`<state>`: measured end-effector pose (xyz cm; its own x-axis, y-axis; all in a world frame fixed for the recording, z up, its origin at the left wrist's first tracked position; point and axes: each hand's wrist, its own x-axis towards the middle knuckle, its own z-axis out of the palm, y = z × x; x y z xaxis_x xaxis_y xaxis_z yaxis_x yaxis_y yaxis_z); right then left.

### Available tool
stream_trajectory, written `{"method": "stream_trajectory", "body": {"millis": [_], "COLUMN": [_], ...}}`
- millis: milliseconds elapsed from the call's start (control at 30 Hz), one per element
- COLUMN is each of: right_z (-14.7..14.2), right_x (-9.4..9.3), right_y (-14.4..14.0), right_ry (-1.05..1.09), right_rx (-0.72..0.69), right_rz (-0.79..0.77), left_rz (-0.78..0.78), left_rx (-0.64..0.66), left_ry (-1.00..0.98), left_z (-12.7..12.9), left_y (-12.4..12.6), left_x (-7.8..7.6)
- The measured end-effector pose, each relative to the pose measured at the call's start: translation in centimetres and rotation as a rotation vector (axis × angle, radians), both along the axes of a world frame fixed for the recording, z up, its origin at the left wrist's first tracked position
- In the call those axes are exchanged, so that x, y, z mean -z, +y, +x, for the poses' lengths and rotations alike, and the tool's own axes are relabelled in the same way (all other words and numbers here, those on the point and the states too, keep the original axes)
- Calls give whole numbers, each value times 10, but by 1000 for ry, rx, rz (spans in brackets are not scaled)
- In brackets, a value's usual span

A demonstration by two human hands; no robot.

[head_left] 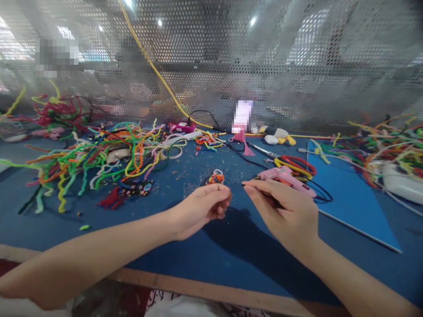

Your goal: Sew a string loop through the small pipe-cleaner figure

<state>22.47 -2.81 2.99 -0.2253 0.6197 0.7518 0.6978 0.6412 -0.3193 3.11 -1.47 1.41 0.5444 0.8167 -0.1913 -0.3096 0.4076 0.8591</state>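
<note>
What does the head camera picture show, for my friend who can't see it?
Two bare hands meet over a blue table: the left hand pinches a small colourful pipe-cleaner piece, and the right hand grips a pink glue gun. Heaps of bright pipe cleaners lie to the left, red-handled scissors behind the gun.

Two bare forearms in view, no sleeves visible anywhere. Left hand [205, 207] bare: no glove, ring or watch. A thin pale band or crease seems to cross the left wrist; too blurred to tell which. Right hand [284, 211] also bare, no jewellery or glove seen. Fingernails short, unpainted as far as can be seen. At bottom edge, white printed cloth [185, 306], apparently the person's clothing.
</note>
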Motion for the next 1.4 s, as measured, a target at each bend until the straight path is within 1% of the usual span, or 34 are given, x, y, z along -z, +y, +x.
{"method": "stream_trajectory", "body": {"millis": [100, 233, 433, 600, 867, 1067, 1200, 1300, 1400], "right_z": [-2, -9, -12, -12, -8, -11, -9, -8, -8], "right_x": [2, 6, 10, 10, 8, 9, 11, 12, 13], "right_y": [-1, -5, -6, -8, -9, -9, -8, -5, -2], "right_ry": [-23, -84, -183, -225, -267, -163, -87, -73, -76], "right_rx": [9, 24, 27, 81, 14, 26, 50, 10, -29], "right_rz": [-9, 0, -16, -50, -79, -94, -129, -138, -150], "left_rz": [-96, -145, -180, -211, -269, -237, -234, -276, -350], "left_rx": [11, 38, 54, 76, 92, 127, 102, 69, 71], "left_ry": [-74, -117, -147, -151, -196, -188, -166, -175, -229], "left_z": [-5, -11, -11, -13, -12, -14, -13, -13, -14], "left_y": [-2, -2, -4, -4, -4, -5, -4, -2, 1], "left_x": [9, 12, 12, 10, 9, 10, 10, 8, 8]}}
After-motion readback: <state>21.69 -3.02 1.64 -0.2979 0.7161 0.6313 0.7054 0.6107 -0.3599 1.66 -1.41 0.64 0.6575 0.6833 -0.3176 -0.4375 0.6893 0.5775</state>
